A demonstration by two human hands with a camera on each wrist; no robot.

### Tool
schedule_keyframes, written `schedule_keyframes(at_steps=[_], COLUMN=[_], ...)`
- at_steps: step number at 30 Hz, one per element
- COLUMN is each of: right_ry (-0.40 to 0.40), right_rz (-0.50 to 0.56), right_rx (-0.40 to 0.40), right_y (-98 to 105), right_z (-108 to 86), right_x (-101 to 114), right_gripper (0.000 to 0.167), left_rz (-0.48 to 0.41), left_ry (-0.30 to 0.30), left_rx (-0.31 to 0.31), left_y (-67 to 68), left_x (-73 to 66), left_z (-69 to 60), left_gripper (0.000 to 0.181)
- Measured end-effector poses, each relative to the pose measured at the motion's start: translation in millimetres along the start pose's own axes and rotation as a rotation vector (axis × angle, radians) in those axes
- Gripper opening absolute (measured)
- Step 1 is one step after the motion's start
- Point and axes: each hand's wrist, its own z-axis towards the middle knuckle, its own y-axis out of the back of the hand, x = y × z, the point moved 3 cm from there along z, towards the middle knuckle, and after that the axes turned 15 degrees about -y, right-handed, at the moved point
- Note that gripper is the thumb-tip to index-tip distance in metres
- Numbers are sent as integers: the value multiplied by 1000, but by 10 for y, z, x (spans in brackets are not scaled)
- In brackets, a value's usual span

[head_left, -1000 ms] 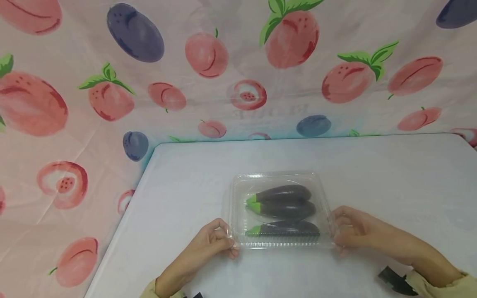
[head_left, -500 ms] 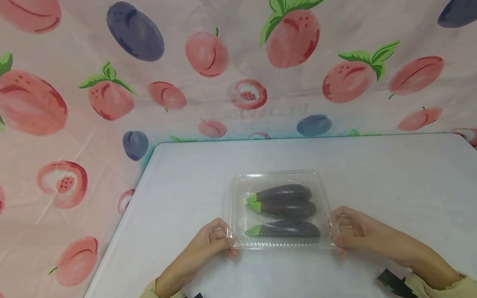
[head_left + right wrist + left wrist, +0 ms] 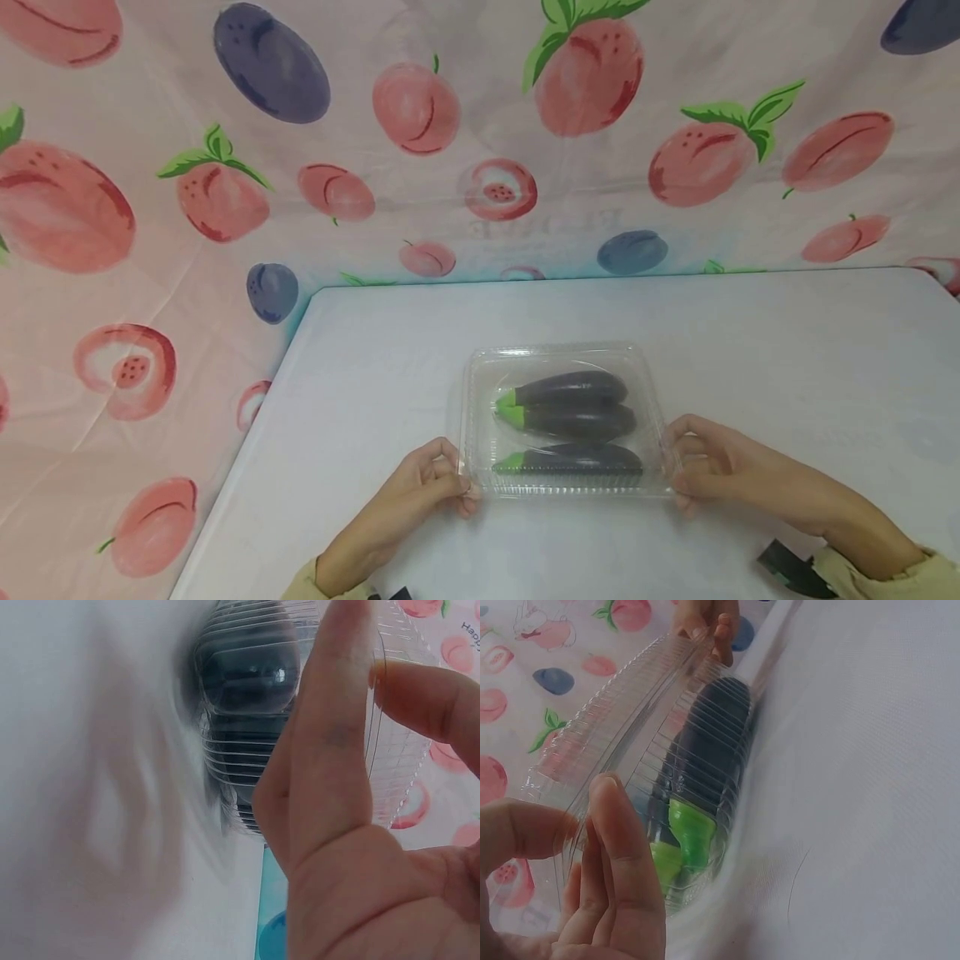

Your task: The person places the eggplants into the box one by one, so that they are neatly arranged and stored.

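A clear plastic clamshell box (image 3: pixel 551 353) rests on the white table with its lid down. Three dark purple eggplants (image 3: pixel 573 422) with green caps lie inside, seen through the plastic. At the box's near left corner, my left hand (image 3: pixel 429 487) pinches the rim. My right hand (image 3: pixel 712 462) grips the rim at the near right side. In the left wrist view the thumb and index finger of the left hand (image 3: pixel 619 877) meet on the flange beside the ribbed wall. The right wrist view has the right hand (image 3: pixel 334 795) with fingers on both sides of the flange.
The white tabletop (image 3: pixel 360 358) spreads around the box. Behind it and at the left hangs a pink fruit-print cloth (image 3: pixel 450 200). A small black object (image 3: pixel 795 569) sits by the right sleeve (image 3: pixel 892 575).
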Motion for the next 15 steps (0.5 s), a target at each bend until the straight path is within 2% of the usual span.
schedule_keyframes(at_steps=[15], right_ry=[-36], right_rz=[3], right_rx=[-17], right_y=[7], right_z=[8], right_x=[11], right_gripper=[39], left_rz=[-37], left_ry=[16], left_rx=[-20], left_y=[1], left_x=[-4], left_z=[20], left_gripper=[15])
